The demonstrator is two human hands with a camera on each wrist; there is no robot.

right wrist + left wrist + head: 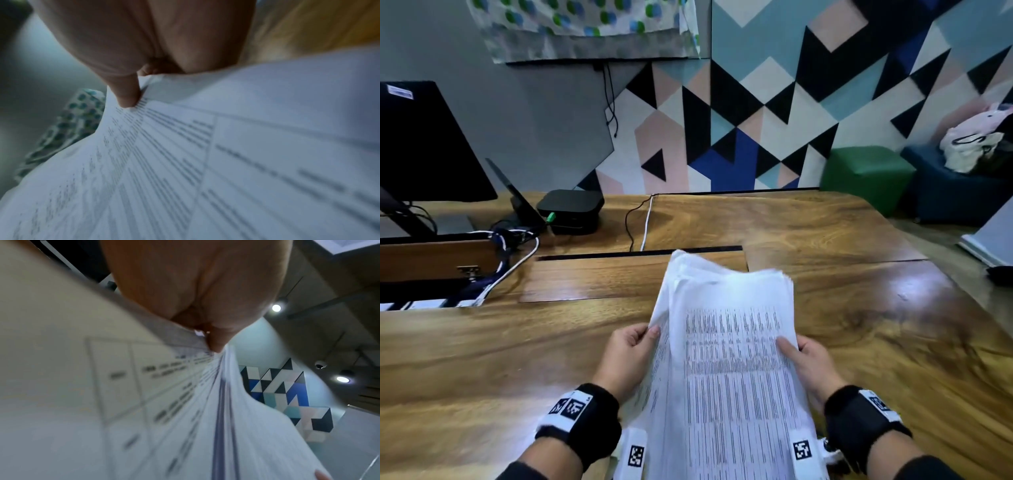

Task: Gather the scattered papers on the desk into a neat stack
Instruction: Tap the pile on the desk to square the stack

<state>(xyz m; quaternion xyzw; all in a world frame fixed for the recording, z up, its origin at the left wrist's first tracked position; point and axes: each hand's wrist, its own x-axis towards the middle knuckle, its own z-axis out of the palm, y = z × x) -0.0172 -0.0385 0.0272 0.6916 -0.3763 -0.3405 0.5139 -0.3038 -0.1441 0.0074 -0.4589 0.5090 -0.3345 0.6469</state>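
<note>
A bundle of printed white papers [729, 363] is held up off the wooden desk [517, 342], tilted away from me, its far edges uneven and fanned. My left hand [633, 353] grips the bundle's left edge, thumb on the top sheet. My right hand [804, 359] grips the right edge the same way. In the left wrist view the thumb [216, 340] pinches the papers [144, 402], whose sheet edges are splayed. In the right wrist view a thumb [127, 95] presses on the printed top sheet [226, 162].
A black monitor [424, 144] stands at the back left, with a small black box [570, 209] and cables [517, 260] beside it. A cable slot [640, 253] crosses the desk's middle. Green [866, 174] and blue [955, 192] stools stand beyond the desk's right corner.
</note>
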